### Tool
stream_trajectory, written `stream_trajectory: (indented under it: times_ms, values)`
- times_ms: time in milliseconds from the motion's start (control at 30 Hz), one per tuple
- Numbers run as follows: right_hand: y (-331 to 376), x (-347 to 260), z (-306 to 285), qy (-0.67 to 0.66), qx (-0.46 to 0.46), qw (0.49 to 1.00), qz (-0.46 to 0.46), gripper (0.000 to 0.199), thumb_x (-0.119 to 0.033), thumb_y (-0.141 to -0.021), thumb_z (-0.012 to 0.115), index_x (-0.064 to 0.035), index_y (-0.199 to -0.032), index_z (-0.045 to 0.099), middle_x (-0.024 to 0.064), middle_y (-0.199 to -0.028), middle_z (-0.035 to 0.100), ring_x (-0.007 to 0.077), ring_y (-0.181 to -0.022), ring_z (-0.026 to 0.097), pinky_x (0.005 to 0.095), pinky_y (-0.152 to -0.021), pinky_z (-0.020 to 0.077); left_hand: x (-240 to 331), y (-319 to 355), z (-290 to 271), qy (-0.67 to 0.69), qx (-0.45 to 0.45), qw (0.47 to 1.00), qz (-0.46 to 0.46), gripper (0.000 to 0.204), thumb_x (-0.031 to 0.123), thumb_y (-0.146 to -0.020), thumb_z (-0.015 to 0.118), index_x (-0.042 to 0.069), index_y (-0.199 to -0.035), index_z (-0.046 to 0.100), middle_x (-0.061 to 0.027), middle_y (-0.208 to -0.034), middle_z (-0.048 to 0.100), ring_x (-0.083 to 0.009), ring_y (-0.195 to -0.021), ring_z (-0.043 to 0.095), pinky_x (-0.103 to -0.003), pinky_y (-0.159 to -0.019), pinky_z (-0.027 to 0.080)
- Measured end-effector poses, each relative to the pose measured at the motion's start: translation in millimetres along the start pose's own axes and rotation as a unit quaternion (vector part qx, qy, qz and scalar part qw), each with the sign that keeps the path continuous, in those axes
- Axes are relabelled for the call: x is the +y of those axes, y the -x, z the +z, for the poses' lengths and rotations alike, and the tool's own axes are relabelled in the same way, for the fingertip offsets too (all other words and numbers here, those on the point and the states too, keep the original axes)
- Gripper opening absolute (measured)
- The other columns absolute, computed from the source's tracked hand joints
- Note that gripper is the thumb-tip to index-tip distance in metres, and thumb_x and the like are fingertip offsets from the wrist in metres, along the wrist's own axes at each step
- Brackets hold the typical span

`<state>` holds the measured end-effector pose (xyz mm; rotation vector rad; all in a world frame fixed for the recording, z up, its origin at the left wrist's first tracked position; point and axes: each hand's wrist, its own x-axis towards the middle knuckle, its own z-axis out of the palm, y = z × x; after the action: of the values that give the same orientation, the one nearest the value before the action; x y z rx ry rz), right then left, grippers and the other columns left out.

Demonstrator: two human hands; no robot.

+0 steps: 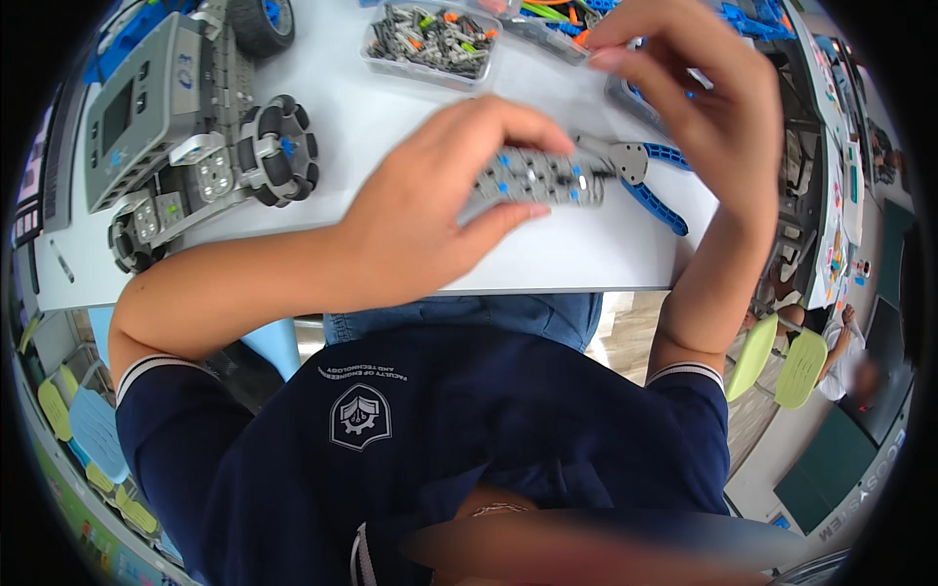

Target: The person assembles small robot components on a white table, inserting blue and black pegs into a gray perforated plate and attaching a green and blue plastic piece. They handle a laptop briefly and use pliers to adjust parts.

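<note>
- Gray block [542, 181], built of small studded pieces with blue and white bits in it, is in the left hand above the near part of the white table [347, 107]; its outline is slightly blurred.
- Left hand [420, 190] grips the block from its left end: fingers curl over the far edge, and the thumb lies along the near edge.
- Right hand [708, 107] is raised over the right side of the table, its fingers bent, with thumb and forefinger tips close together; whether they pinch a small piece, I cannot tell.
- Those fingertips appear beside a clear second tub [549, 42] with orange, green and dark parts; whether they touch it is unclear.
- Pliers [633, 164] with blue handles lie just right of the block, their handles spread apart and their gray head toward it.
- Third tub [625, 101], with blue bits inside, is partly hidden behind the right hand.
- Parts tub [422, 75], clear and heaped with gray, orange and green pegs, stands beyond the left hand.
- Wheeled machine [147, 122], gray with a dark screen and chunky black-and-gray wheels, stands at the table's left, beside the left forearm.
- Green chairs [801, 366] and a person in a white top [846, 356] are at the far right.
</note>
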<state>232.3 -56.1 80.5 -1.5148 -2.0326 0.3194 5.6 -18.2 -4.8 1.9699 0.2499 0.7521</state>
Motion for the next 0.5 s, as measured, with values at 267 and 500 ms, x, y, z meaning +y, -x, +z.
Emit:
stream_trajectory:
  times_ms: [267, 500]
  values:
    - [9, 24, 54, -0.019, -0.064, 0.993, -0.096, 0.017, -0.007, -0.081, 0.079, -0.0036, -0.097, 0.076, 0.0092, -0.089, 0.069, 0.0286, -0.077, 0.066, 0.0363, -0.067, 0.0527, 7, 12, 7, -0.001, -0.058, 0.996, 0.061, 0.039, 0.004, -0.080, 0.080, 0.005, -0.114, 0.060, -0.0122, -0.114, 0.066, -0.0315, -0.108, 0.065, -0.041, -0.093, 0.054]
    - [4, -6, 69, -0.006, -0.017, 1.000, 0.004, 0.013, -0.012, -0.080, 0.079, -0.0055, -0.091, 0.075, 0.0094, -0.085, 0.068, 0.0321, -0.080, 0.067, 0.0420, -0.068, 0.0529, 7, 13, 9, -0.006, -0.063, 0.997, 0.035, 0.038, 0.012, -0.087, 0.078, 0.007, -0.120, 0.058, -0.0096, -0.118, 0.065, -0.0318, -0.112, 0.063, -0.042, -0.094, 0.053]
